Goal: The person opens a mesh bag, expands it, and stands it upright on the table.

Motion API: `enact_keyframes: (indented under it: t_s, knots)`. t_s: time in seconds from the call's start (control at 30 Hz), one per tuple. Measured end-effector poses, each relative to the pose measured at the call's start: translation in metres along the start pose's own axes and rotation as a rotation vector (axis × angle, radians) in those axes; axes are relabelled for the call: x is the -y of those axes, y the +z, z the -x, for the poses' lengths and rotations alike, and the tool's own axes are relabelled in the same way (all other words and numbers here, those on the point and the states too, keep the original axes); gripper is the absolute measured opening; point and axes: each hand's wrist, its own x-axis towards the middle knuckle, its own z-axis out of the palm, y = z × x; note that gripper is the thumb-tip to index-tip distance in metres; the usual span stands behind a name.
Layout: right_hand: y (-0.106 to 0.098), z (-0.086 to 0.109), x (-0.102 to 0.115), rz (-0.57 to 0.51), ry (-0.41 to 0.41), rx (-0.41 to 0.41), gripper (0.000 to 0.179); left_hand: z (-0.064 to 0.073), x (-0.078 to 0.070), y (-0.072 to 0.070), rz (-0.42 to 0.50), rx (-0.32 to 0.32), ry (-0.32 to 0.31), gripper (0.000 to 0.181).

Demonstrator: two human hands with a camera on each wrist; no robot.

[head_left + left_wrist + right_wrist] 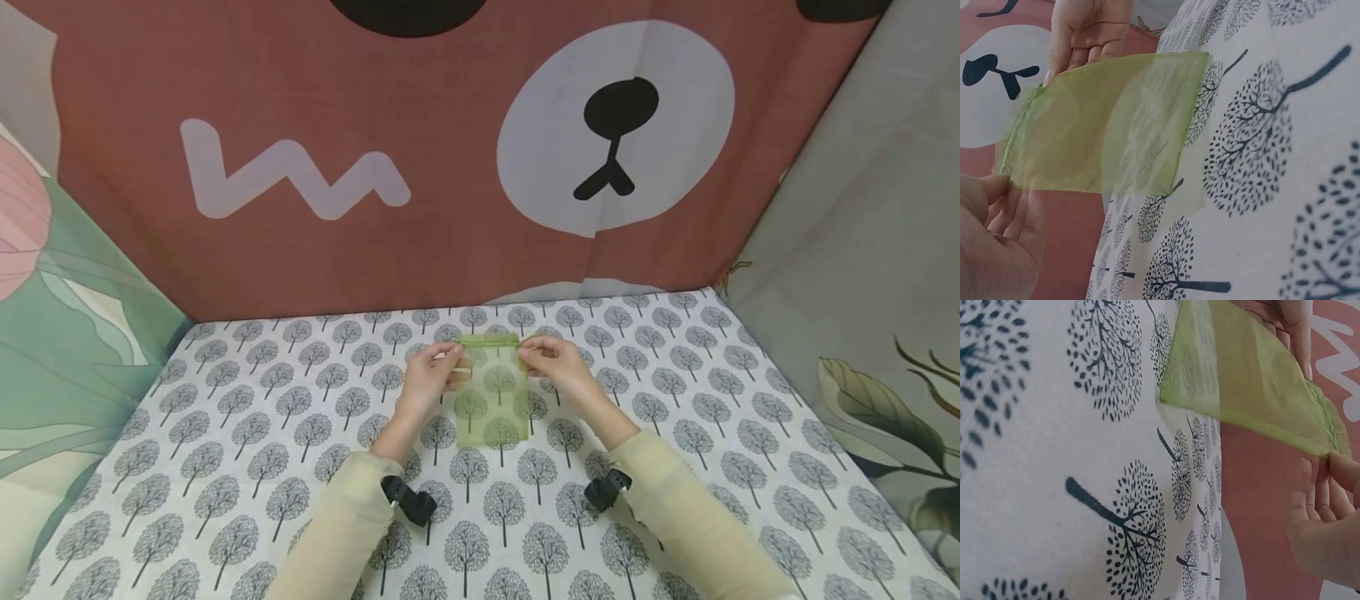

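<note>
A sheer green organza drawstring bag hangs between both hands at the middle of the table, its gathered top edge stretched level. My left hand pinches the top left corner between thumb and fingertips. At the top right corner, my right hand pinches the fabric the same way. In the left wrist view the bag looks flat, with the cloth's tree print showing through it. The right wrist view shows the drawstring band of the bag drawn taut near the fingertips, and its lower corner close to the tablecloth.
The table wears a white cloth printed with dark trees. Behind it stands a reddish-brown curtain with a bear face. Patterned drapes, a left one and a right one, flank the table. Each wrist carries a black strapped camera.
</note>
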Motion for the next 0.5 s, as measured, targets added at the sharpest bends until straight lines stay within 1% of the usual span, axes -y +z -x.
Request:
enact_keyframes:
  t_s: [0.2, 0.4, 0.5]
  knots:
    - [0.0018, -0.0017, -0.0014, -0.048, 0.015, 0.010, 0.032, 0.0010, -0.0013, -0.0008, -0.005, -0.005, -0.005, 0.029]
    - [0.0037, -0.0012, 0.0004, -0.020, 0.005, 0.020, 0.033, 0.0011, -0.0002, -0.0018, 0.007, -0.003, -0.011, 0.030]
    - [0.0045, -0.0004, 0.0014, -0.024, 0.006, 0.017, 0.033, 0.0016, -0.0011, -0.0026, 0.011, -0.002, -0.008, 0.030]
